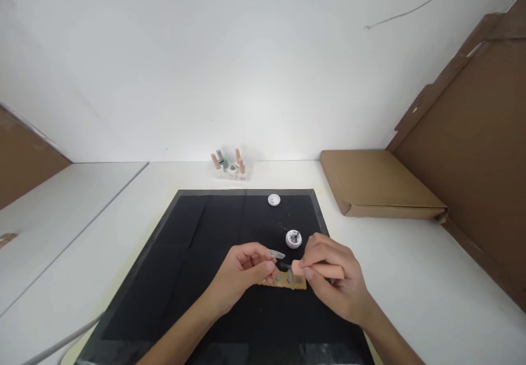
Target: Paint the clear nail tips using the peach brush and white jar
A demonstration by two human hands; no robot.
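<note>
My left hand [251,269] pinches a clear false nail tip [276,254] between thumb and fingers. My right hand [335,277] is closed round the peach handle of a nail polish brush [324,270]. The brush's dark bristle end points left, just under the nail tip; whether they touch I cannot tell. Beneath both hands lies a yellowish strip [301,284] with greyish spots, and another nail tip [290,278] stands on it. Just beyond the hands sits a small open white jar [293,239] with silvery-grey stuff inside.
A white jar lid [274,200] lies near the back of the black mat [164,277]. Against the wall, a clear tray [224,176] holds several nail polish bottles [241,167]. A flat cardboard box [378,181] rests at the back right of the white table [431,277].
</note>
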